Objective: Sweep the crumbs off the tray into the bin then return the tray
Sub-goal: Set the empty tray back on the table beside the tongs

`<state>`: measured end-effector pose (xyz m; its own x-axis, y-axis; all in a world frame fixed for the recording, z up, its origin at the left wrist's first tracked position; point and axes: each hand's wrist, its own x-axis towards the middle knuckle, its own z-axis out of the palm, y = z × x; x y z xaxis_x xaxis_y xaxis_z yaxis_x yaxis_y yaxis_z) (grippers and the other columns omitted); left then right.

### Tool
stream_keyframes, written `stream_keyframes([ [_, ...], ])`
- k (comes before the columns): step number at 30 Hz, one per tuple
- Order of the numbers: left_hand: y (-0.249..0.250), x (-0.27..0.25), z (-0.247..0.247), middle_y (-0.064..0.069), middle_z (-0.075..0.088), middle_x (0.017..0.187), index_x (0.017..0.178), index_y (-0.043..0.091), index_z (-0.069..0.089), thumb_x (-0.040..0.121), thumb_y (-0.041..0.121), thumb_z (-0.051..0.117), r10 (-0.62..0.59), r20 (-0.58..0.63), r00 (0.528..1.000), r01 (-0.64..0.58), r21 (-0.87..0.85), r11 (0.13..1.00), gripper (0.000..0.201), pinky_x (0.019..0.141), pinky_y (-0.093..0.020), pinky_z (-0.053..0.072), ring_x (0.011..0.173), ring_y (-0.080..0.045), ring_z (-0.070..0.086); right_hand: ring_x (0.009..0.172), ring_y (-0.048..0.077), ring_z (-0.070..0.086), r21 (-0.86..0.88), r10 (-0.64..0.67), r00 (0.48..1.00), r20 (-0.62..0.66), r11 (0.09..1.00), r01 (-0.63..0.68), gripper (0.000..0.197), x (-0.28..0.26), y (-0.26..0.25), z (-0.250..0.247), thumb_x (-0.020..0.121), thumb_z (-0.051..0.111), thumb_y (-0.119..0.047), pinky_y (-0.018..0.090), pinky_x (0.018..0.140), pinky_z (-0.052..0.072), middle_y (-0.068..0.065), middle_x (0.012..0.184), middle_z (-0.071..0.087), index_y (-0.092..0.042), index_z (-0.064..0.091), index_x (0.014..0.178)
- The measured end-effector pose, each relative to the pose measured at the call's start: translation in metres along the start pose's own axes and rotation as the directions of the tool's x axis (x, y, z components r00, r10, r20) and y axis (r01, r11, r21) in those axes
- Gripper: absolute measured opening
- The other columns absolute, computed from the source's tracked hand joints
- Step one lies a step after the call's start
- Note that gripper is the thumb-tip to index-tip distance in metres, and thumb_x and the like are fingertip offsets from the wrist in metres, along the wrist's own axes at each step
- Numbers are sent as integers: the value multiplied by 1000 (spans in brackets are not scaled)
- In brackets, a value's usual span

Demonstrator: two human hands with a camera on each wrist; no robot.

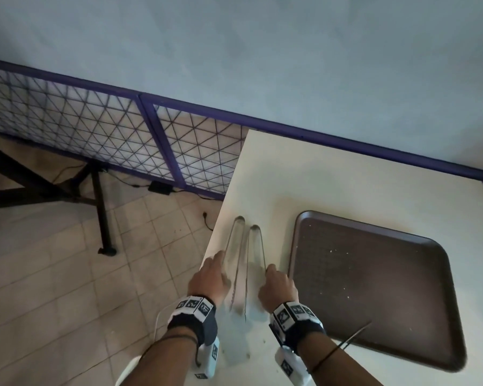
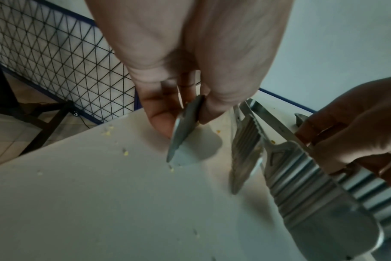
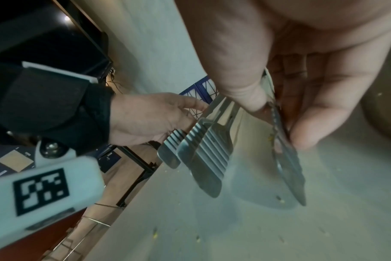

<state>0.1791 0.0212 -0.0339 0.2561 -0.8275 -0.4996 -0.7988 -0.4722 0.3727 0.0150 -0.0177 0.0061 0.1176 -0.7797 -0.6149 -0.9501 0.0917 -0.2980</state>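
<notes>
A brown tray (image 1: 374, 288) lies on the white table (image 1: 346, 179), with pale crumbs (image 1: 331, 250) scattered over it. Left of the tray lie two metal tongs side by side. My left hand (image 1: 219, 257) pinches an arm of the left tongs (image 1: 234, 240) between thumb and fingers; the pinch shows in the left wrist view, left hand (image 2: 185, 120). My right hand (image 1: 269, 270) pinches an arm of the right tongs (image 1: 255, 246), and the right wrist view shows this close up, right hand (image 3: 277, 121). Yellow crumbs (image 2: 125, 153) dot the table near the ribbed tong tips (image 3: 203, 151). No bin is clearly in view.
The table's left edge (image 1: 221, 218) runs just beside my left hand, over a tiled floor (image 1: 67, 274). A purple-framed mesh fence (image 1: 95, 126) and a black stand (image 1: 101, 213) are at the left. A thin dark rod (image 1: 356, 334) crosses the tray's near corner.
</notes>
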Motion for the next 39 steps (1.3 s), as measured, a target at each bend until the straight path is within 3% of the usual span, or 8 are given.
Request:
stream_keyframes([
  [6, 6, -15, -1, 3, 57, 116, 142, 41, 34, 97, 23, 43, 71, -107, 992, -83, -112, 990, 50, 83, -43, 56, 96, -22, 64, 100, 30, 63, 68, -33, 999, -35, 997, 36, 32, -19, 21, -24, 93, 46, -5, 31, 73, 44, 11, 116, 65, -11, 50, 125],
  [9, 22, -28, -2, 6, 57, 105, 140, 41, 35, 97, 21, 49, 133, -161, 978, -157, -146, 977, 49, 79, -42, 57, 89, -19, 64, 106, 37, 63, 102, -25, 996, -85, 994, 33, 27, -29, 46, -42, 94, 42, -9, 36, 75, 45, 13, 115, 67, -10, 52, 119],
  [13, 67, -43, 5, 6, 57, 102, 142, 38, 38, 96, 21, 54, 240, -173, 955, -265, -140, 954, 52, 79, -43, 55, 89, -20, 64, 102, 39, 64, 143, 27, 985, -171, 990, -2, 23, -42, 99, -68, 93, 45, -13, 38, 74, 49, 14, 109, 69, -13, 54, 114],
  [17, 120, -51, 28, 5, 58, 105, 143, 42, 38, 95, 22, 52, 310, -141, 940, -327, -122, 937, 54, 83, -43, 54, 91, -23, 64, 104, 39, 62, 182, 121, 970, -209, 980, -83, 28, -49, 157, -91, 91, 46, -15, 35, 72, 44, 14, 112, 67, -16, 56, 117],
  [23, 187, -47, 75, 1, 53, 139, 149, 31, 35, 97, 20, 51, 305, -59, 951, -308, -45, 950, 56, 95, -40, 51, 115, -25, 61, 107, 39, 62, 167, 190, 960, -205, 973, -157, 31, -39, 227, -110, 91, 44, -12, 35, 72, 42, 14, 115, 67, -16, 55, 120],
  [29, 224, -34, 110, -1, 51, 141, 151, 28, 32, 98, 21, 50, 205, 7, 979, -205, 14, 979, 57, 99, -43, 49, 119, -26, 59, 108, 38, 63, 150, 200, 966, -167, 973, -176, 28, -18, 266, -120, 92, 47, -12, 34, 72, 43, 14, 115, 67, -14, 56, 119],
  [39, 241, -28, 131, -3, 51, 141, 150, 28, 32, 99, 22, 50, 117, -17, 993, -116, 43, 992, 54, 97, -43, 49, 120, -27, 60, 111, 39, 62, 123, 184, 977, -112, 978, -170, 29, 2, 292, -117, 90, 53, -12, 40, 83, 51, 15, 119, 66, -12, 55, 119],
])
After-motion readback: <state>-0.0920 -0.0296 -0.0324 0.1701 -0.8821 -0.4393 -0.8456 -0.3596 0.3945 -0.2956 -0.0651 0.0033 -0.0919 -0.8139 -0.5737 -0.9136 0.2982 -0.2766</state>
